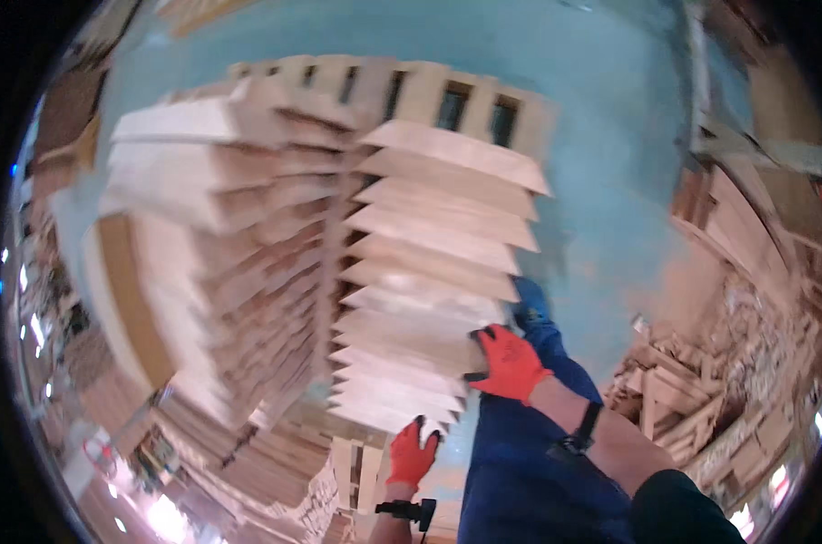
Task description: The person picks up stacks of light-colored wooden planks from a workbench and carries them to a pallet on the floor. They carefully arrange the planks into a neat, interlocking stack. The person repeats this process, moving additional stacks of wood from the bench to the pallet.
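A blue-green floor (610,127) spreads beneath everything, and a slatted wooden pallet (422,95) shows its far edge there, with dark gaps between the slats. Along the pallet's left side lies a broad row of stacked boards (266,254), blurred in places. Beside it, a row of pale boards (433,258) runs from near the pallet's far edge back toward the person — each board overlapping the next, so their corners make a sawtooth down both sides. A heap of wood scraps (701,390) lies on the right, well apart from the pallet. Dark blue trousers (538,462) show just beside the pale boards. The right hand (510,364), in a red glove, is at their right edge, thumb and fingers parted; the left hand (413,458), gloved alike, is at their near edge, fingers slightly spread — whether either grips a board, I cannot tell.
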Available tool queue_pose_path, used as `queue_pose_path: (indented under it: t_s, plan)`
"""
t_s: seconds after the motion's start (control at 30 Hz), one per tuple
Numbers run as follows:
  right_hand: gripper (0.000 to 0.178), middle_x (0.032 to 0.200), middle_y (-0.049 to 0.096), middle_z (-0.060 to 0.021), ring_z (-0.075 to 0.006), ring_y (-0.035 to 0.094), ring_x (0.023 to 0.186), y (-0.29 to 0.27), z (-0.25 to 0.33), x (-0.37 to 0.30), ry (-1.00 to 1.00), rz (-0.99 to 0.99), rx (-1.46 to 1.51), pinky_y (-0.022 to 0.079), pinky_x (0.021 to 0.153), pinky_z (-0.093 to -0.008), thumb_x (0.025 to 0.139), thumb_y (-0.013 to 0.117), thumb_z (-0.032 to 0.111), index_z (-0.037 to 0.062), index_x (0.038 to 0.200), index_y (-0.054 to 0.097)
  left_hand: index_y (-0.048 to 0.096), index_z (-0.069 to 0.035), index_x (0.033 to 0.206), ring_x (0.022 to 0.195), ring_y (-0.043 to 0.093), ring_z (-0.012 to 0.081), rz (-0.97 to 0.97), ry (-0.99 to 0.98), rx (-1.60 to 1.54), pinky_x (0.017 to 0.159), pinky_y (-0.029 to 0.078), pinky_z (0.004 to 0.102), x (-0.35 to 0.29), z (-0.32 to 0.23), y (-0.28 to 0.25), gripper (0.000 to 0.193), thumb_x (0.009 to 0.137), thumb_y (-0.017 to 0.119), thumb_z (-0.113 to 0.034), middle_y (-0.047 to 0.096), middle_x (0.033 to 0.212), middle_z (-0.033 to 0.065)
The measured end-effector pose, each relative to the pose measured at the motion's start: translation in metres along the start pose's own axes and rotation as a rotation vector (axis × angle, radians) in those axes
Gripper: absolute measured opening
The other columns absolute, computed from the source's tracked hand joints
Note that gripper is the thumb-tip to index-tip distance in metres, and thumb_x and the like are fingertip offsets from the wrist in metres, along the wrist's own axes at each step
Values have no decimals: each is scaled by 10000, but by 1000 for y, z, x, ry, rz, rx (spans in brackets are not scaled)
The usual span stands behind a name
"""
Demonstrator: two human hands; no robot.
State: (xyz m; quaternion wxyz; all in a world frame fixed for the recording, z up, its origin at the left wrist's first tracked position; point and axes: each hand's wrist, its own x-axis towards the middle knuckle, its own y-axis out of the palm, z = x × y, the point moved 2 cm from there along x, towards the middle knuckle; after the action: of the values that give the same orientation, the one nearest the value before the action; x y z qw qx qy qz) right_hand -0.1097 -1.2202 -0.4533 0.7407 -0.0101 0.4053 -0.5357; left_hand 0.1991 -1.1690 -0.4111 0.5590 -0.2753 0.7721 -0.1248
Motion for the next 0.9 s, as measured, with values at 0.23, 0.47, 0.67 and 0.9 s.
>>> queue_pose_path:
  t_s: [0.23, 0.47, 0.67, 0.9]
  plan:
    - [805, 1224, 557, -210, -385, 573, 1127, -7, 76, -81, -236, 8, -37, 488, 961, -466, 643, 839, 466, 39, 1259, 542, 445, -17, 1455, 1066, 615, 158, 16, -89, -1387, 962, 476, 295, -62, -19, -24, 531, 1000, 597, -244, 661, 1179, 74]
    - [901, 1322, 508, -231, -397, 524, 1218, -6, 156, -131, -337, 13, -167, 442, 1041, -443, 639, 852, 423, 8, 1350, 486, 648, 21, 1168, 900, 670, 180, -242, -105, -1807, 706, 556, 353, -84, -46, -88, 344, 952, 683, -244, 681, 1056, 71]
    - [708, 1351, 521, -228, -336, 541, 1244, -47, 123, -168, -53, -239, 190, 453, 1030, -390, 736, 770, 113, -10, 1370, 480, 608, -34, 1162, 1011, 645, 273, -574, 286, -2169, 898, 533, 411, -54, 26, -177, 303, 959, 646, -256, 667, 1126, 123]
    - [445, 1165, 655, -166, -228, 640, 1095, -97, 72, -314, 192, -475, 355, 505, 934, -334, 858, 657, 13, -4, 1292, 559, 591, -1, 1231, 1079, 622, 283, -694, 682, -2021, 1010, 488, 398, 12, 150, -289, 407, 988, 571, -328, 651, 1202, 184]
